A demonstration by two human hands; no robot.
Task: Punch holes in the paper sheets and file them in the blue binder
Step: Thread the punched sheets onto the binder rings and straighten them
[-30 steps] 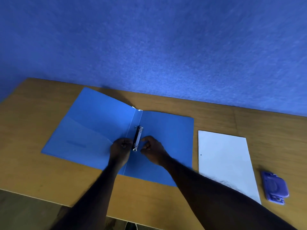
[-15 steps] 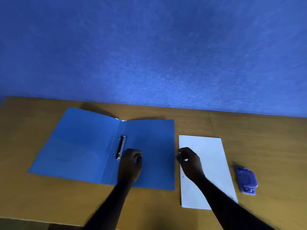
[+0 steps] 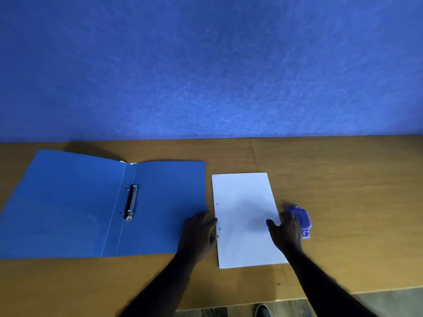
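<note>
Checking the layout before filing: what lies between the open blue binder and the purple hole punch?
In the head view, the white paper stack lies between the blue binder and hole punch. The left hand and right hand rest at its side edges.

Office-like desk setting: wooden tabletop (image 3: pixel 332 179) against blue felt partition wall (image 3: pixel 206 65), with ring binder (image 3: pixel 91 202), hole punch (image 3: pixel 301 219).

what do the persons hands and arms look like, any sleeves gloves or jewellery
Both hands are bare: no gloves on the left hand or the right hand. Both forearms are bare too, with no sleeve reaching down to where they leave the picture. No watch, bracelet or ring shows, though the dim light and some blur could hide a thin ring.
</note>
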